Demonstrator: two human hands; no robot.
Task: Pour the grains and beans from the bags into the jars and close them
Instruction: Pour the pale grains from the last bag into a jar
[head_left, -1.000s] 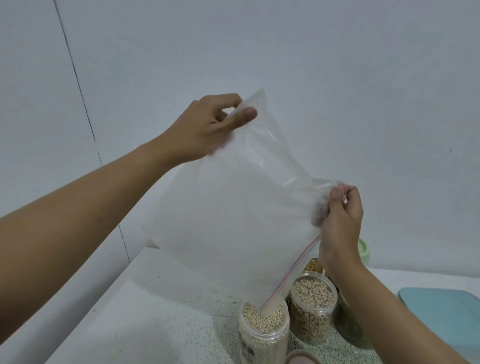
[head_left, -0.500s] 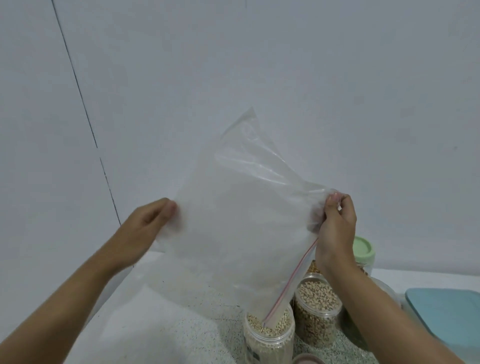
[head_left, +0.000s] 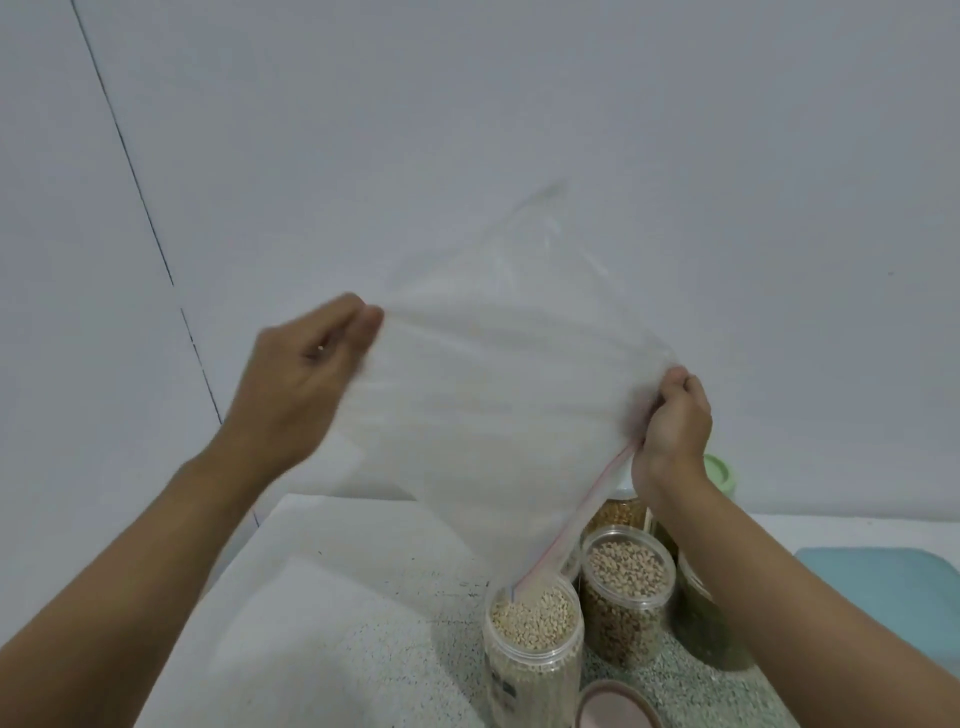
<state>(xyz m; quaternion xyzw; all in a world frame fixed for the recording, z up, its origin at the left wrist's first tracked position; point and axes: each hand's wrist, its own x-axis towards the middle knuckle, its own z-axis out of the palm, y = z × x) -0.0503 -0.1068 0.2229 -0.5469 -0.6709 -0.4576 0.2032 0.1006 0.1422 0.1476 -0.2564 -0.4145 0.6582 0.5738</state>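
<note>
While over jar (head_left: 532, 623), bag (head_left: 493, 415) between both hands (head_left: 296, 384) (head_left: 675, 421).

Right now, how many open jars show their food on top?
2: the clear plastic jar of pale grains sits nearest, under the clear plastic bag; the clear jar of speckled beans stands beside it on the right. Other jars behind them are partly hidden.

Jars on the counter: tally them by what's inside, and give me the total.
Pale grain jar: 1
Speckled bean jar: 1
Brown grain jar: 1
Dark green-filled jar: 1
Green-lidded jar, contents hidden: 1
Total: 5
</note>
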